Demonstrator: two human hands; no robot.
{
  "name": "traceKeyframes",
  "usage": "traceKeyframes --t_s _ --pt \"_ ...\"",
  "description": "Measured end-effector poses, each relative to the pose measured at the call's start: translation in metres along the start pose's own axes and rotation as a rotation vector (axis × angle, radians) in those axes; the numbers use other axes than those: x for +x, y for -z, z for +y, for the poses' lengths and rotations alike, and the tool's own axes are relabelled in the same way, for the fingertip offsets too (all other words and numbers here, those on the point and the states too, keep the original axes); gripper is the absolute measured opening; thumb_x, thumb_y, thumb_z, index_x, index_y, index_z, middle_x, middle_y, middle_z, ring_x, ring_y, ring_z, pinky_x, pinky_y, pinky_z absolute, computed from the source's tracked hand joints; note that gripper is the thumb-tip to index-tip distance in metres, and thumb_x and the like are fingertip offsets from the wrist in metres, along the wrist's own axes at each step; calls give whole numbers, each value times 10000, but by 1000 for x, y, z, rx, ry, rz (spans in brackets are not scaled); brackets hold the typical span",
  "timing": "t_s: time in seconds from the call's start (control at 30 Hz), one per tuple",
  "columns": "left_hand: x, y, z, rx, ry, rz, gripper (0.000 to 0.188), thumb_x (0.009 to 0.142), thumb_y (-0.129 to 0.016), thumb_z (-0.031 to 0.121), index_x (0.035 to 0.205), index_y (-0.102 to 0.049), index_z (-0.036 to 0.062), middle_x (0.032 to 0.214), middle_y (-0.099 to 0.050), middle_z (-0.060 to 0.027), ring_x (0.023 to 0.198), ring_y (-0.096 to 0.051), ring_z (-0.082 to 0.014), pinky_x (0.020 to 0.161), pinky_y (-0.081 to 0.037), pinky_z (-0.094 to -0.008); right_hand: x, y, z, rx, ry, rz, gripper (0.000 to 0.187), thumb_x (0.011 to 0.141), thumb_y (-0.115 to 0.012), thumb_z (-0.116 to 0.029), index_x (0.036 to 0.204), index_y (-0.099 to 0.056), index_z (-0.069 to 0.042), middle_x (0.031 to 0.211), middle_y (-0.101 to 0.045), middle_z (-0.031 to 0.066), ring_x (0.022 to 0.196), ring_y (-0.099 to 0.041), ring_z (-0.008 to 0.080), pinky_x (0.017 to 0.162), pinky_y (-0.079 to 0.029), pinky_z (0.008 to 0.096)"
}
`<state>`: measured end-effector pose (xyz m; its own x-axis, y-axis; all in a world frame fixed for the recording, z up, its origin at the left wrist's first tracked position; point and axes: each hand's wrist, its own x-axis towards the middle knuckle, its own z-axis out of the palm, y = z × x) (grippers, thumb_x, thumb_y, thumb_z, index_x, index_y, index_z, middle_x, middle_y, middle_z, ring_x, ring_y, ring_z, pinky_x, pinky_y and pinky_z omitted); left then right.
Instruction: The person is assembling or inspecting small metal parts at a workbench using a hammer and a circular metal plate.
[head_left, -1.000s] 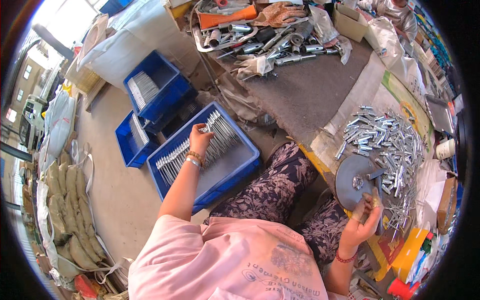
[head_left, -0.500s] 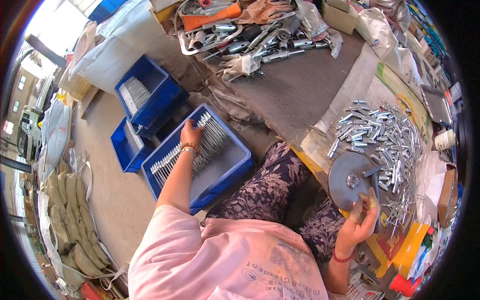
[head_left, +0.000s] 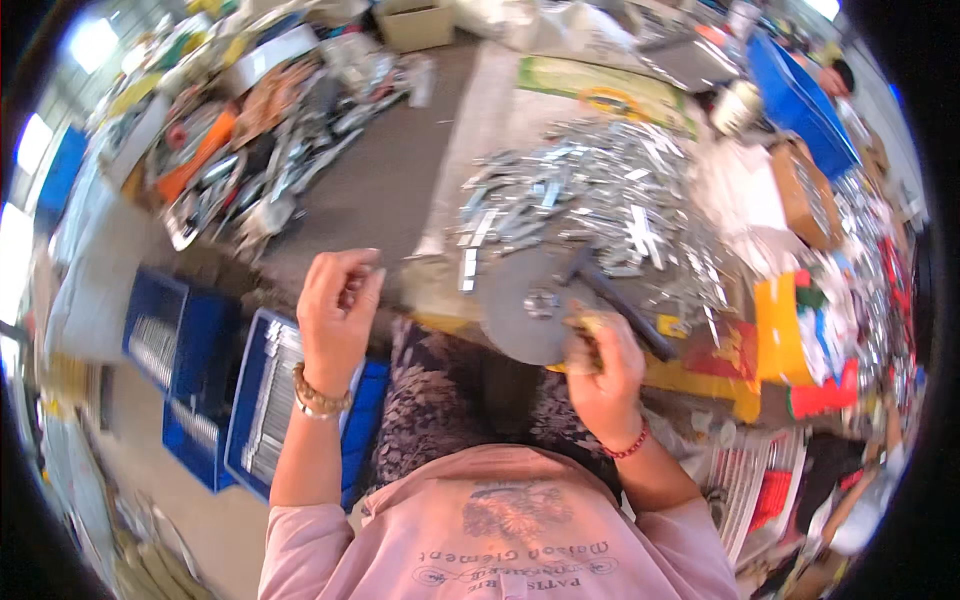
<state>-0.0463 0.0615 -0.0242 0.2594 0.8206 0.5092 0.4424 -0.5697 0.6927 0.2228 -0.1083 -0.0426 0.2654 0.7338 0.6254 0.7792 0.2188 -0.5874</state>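
My left hand (head_left: 338,305) is raised over the near edge of the bench, right of the blue crate. Its fingers curl loosely with the thumb a little apart, and nothing shows in them. My right hand (head_left: 605,375) is closed at the lower right edge of a round grey disc (head_left: 515,310); whatever its fingertips pinch is hidden. A dark bar (head_left: 625,310) slants from the disc past that hand. Behind the disc lies a heap of shiny metal anchor bolts (head_left: 570,190). Rows of similar metal parts (head_left: 272,405) lie in the blue crate (head_left: 243,400) at lower left.
Two smaller blue bins (head_left: 175,290) (head_left: 185,465) with metal parts stand left of the crate. Tools and an orange tray (head_left: 197,155) crowd the far left of the bench. A cardboard box (head_left: 805,195) and a yellow packet (head_left: 783,325) lie at right.
My left hand has come out of the blue crate and up toward the bench. The view has swung right, while my right hand stays by the disc's edge.
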Motion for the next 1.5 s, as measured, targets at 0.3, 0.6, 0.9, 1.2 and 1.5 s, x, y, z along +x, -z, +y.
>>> traceKeyframes --t_s 0.3,0.6,0.9,1.2,1.5 --pt "49 -28 31 246 -376 -472 305 757 -808 -5 1053 -749 42 1242 -679 -129 1171 -630 -375 975 -526 -458 4 60 1 -72 12 30 303 812 -753 44 1090 -762 -77 985 -720 122 867 -724 326 745 -604 391" --pt "49 -35 35 232 -354 -494 253 756 -831 29 975 -709 55 1017 -659 -99 1050 -626 -343 905 -516 -448 33 110 63 -488 -55 -44 194 816 -772 -26 1004 -760 -75 1033 -676 77 985 -687 298 829 -575 413" --pt "31 -32 26 120 -279 -445 208 788 -791 -30 958 -677 2 995 -649 -122 996 -629 -332 903 -500 -405 58 113 90 -599 164 -297 60 812 -696 -47 837 -660 -87 954 -606 71 1029 -615 299 927 -518 442" --pt "2 -40 57 -1 -176 -415 174 808 -833 -4 925 -708 32 902 -660 -113 830 -635 -310 747 -509 -407 60 119 86 -567 239 -366 108 795 -707 -67 882 -652 -99 918 -604 52 1000 -616 277 918 -515 429" --pt "1 -48 67 45 -273 -400 190 807 -835 5 982 -764 23 892 -656 -110 880 -651 -297 770 -515 -389 69 123 90 -550 350 -487 158 753 -741 -64 890 -679 -113 916 -595 42 974 -602 260 875 -501 402"
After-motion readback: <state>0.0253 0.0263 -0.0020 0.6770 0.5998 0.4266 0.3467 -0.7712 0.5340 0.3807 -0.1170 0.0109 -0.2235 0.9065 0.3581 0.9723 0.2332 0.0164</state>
